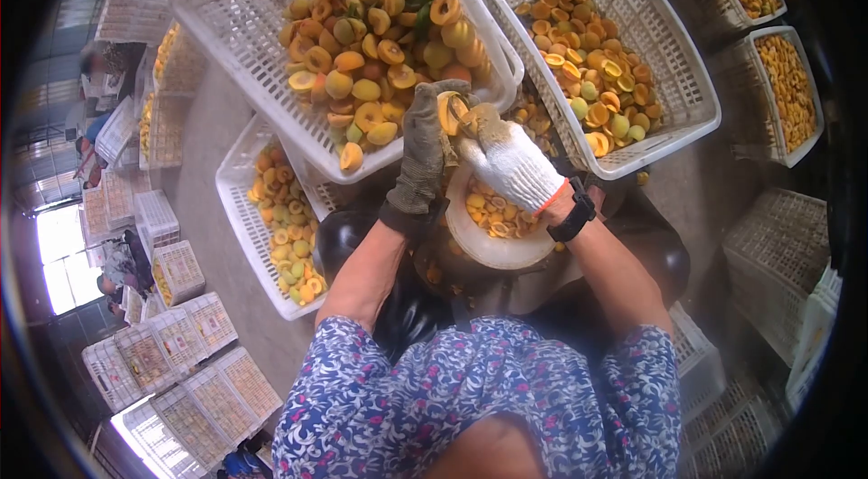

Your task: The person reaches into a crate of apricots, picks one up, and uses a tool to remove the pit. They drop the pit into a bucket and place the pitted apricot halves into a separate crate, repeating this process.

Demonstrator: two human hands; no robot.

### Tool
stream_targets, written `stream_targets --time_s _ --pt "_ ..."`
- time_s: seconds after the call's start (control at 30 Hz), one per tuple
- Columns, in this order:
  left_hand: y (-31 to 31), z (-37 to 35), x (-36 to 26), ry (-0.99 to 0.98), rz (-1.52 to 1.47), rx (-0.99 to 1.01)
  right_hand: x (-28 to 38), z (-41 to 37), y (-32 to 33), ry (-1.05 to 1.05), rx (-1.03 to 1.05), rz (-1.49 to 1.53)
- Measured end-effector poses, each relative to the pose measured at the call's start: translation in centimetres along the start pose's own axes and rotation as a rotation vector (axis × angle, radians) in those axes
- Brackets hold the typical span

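In my left hand (421, 149), in a dark, stained work glove, is a yellow peach half (449, 112), its cut side showing. My right hand (511, 163), in a white glove with orange cuff trim and soiled fingertips, is closed against the fruit; whatever it grips is hidden by the fingers. Both hands meet over a pale round basin (495, 253) holding cut peach pieces. Just beyond them, a large white crate (307, 143) is heaped with peaches, many halved.
To the right stands another white crate (692, 90) of peach halves. A lower crate (246, 239) of halves sits at left. More filled crates (791, 99) line the far right, and stacked crates (185, 398) stand at left, where people (122, 267) are seen.
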State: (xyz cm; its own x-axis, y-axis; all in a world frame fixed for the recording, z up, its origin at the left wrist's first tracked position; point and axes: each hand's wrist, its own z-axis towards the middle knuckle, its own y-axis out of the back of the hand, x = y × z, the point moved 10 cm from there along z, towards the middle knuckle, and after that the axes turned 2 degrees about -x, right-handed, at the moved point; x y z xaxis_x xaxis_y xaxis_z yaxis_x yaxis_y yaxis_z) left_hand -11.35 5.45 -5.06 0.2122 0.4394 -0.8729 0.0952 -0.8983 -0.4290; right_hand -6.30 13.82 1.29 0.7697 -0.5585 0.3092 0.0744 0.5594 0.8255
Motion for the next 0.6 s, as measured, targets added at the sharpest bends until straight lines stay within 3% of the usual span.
stream_targets --time_s 0.13,0.23,0.37,0.43,0.5,0.53,0.57,0.6 --pt "0.7 -0.5 -1.0 -0.168 0.230 -0.085 0.3 -0.2 -0.7 0.004 0.070 0.025" --pt "0.8 -0.9 -1.3 -0.227 0.289 -0.104 0.6 0.0 0.6 0.028 -0.051 0.083" --pt "0.9 -1.3 -1.5 -0.201 0.426 -0.102 -0.3 -1.0 -1.4 -0.010 0.068 0.201" --pt "-0.8 -1.5 -2.3 -0.309 0.642 0.062 -0.5 -1.2 -1.3 -0.022 0.095 0.224" --pt "-1.5 -1.5 -2.5 -0.302 0.802 0.181 -2.8 -1.9 -2.6 -0.371 0.297 0.590" --pt "-2.3 -1.6 -2.1 -0.297 0.959 0.300 -2.9 -1.8 -2.4 -0.371 0.302 0.593" --pt "-2.9 -2.0 -2.2 -0.454 0.957 0.456 -3.1 -2.3 -3.2 -0.411 0.415 0.613" --pt "-2.2 -1.8 -1.3 -0.452 0.954 0.452 -3.1 -2.8 -3.8 -0.452 0.525 0.631"
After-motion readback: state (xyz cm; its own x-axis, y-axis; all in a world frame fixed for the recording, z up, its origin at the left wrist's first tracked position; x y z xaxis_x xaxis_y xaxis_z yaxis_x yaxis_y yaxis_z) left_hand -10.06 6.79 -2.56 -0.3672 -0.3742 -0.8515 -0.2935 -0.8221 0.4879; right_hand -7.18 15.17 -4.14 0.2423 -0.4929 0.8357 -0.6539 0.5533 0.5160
